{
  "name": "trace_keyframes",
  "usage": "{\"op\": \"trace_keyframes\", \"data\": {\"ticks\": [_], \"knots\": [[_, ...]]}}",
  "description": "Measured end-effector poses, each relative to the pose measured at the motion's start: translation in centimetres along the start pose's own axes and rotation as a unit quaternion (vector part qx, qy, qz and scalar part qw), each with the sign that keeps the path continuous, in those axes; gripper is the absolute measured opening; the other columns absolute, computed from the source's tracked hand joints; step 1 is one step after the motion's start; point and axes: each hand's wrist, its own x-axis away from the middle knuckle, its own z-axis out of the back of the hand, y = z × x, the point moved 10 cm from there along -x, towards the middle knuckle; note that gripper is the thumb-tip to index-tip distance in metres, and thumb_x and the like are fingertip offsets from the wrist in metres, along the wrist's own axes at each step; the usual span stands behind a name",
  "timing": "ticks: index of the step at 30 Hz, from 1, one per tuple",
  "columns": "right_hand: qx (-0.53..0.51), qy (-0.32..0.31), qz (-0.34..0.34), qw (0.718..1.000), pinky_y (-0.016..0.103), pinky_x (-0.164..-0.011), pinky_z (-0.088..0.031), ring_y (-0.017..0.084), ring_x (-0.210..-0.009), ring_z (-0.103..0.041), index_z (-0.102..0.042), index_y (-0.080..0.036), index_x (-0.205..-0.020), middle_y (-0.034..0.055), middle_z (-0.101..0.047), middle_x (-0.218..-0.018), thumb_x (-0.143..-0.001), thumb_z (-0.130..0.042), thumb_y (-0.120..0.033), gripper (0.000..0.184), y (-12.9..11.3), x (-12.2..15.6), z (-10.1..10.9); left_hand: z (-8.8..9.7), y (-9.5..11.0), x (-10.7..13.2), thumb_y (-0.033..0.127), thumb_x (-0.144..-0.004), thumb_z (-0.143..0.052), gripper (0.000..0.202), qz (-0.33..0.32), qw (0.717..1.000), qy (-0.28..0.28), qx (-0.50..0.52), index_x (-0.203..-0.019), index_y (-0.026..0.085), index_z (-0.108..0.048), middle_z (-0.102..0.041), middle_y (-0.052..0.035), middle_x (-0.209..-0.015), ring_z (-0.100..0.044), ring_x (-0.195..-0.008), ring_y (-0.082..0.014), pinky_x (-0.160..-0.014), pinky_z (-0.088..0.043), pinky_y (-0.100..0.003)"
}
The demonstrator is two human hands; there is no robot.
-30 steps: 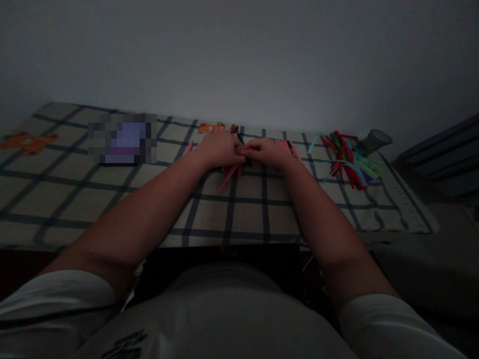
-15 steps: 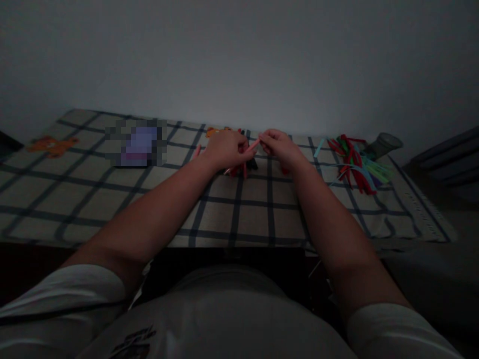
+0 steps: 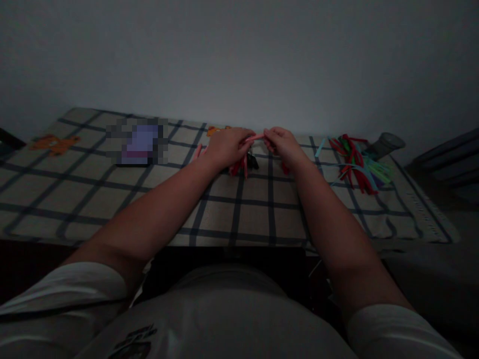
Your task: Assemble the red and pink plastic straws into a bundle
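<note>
My left hand [image 3: 226, 146] and my right hand [image 3: 281, 143] meet over the far middle of a checked tablecloth [image 3: 149, 199]. Both are closed in a pinch on the ends of one thin pink strip [image 3: 256, 137], which spans the small gap between them, just above the cloth. Under and between the hands lies a small heap of red and dark strips [image 3: 243, 164]. The light is dim and the fingertips are hard to make out.
A pile of red, green and blue strips [image 3: 355, 162] lies at the right. Behind it a grey jar [image 3: 383, 144] lies tipped over. A blurred purple object [image 3: 136, 142] sits at the back left. An orange bear print [image 3: 52, 144] marks the cloth's far left.
Both hands rose from the heap on the cloth with the pink strip pinched between them. The view shifted slightly to the left and down.
</note>
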Motion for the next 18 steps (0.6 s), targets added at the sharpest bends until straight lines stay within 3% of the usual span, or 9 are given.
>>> {"op": "trace_keyframes", "data": {"ticks": [3, 8, 10, 13, 18], "knots": [[-0.012, -0.009, -0.006, 1.0, 0.029, -0.064, -0.042, 0.016, -0.065, -0.049, -0.056, -0.028, -0.08, -0.0037, -0.05, -0.069, -0.112, -0.077, -0.069, 0.057, -0.2, 0.1, -0.4, 0.0, -0.1, 0.1, 0.043, -0.116, -0.06, 0.044, 0.015, 1.0, -0.012, -0.001, -0.15, 0.033, -0.087, -0.091, -0.0091, -0.138, -0.081, -0.13, -0.0342, -0.102, -0.054, -0.041], [-0.041, -0.008, -0.023, 0.999, 0.026, -0.063, -0.041, 0.014, -0.062, -0.044, -0.059, -0.024, -0.075, -0.0031, -0.052, -0.065, -0.12, -0.057, -0.022, 0.045, -0.9, 0.8, -0.4, 0.1, -0.2, -0.1, 0.039, -0.114, -0.064, 0.04, 0.017, 1.0, -0.01, -0.011, -0.145, 0.03, -0.089, -0.091, -0.0102, -0.136, -0.081, -0.129, -0.0328, -0.102, -0.055, -0.039], [-0.043, -0.008, -0.022, 0.999, 0.027, -0.064, -0.04, 0.014, -0.062, -0.045, -0.059, -0.023, -0.072, -0.0025, -0.052, -0.065, -0.119, -0.051, -0.012, 0.048, -1.2, 1.0, -0.4, -0.2, -0.4, -0.2, 0.039, -0.113, -0.065, 0.04, 0.018, 1.0, -0.013, -0.019, -0.144, 0.03, -0.089, -0.091, -0.0105, -0.134, -0.081, -0.128, -0.0325, -0.101, -0.054, -0.039], [-0.054, -0.022, -0.032, 0.998, 0.027, -0.063, -0.039, 0.014, -0.06, -0.042, -0.058, -0.023, -0.07, -0.003, -0.051, -0.063, -0.121, -0.047, -0.012, 0.053, -0.8, 0.9, -0.8, -0.5, -0.7, -0.3, 0.04, -0.114, -0.065, 0.039, 0.023, 0.999, -0.018, -0.03, -0.142, 0.03, -0.09, -0.091, -0.0101, -0.132, -0.082, -0.125, -0.0323, -0.099, -0.054, -0.038], [-0.049, -0.041, -0.029, 0.998, 0.028, -0.062, -0.036, 0.013, -0.059, -0.04, -0.059, -0.024, -0.072, -0.0037, -0.05, -0.063, -0.129, -0.058, -0.042, 0.06, 0.6, 0.0, -1.6, -0.4, -0.5, -0.2, 0.042, -0.116, -0.064, 0.037, 0.016, 0.999, -0.01, -0.033, -0.139, 0.029, -0.09, -0.091, -0.0106, -0.132, -0.081, -0.125, -0.0324, -0.098, -0.054, -0.038]]}}
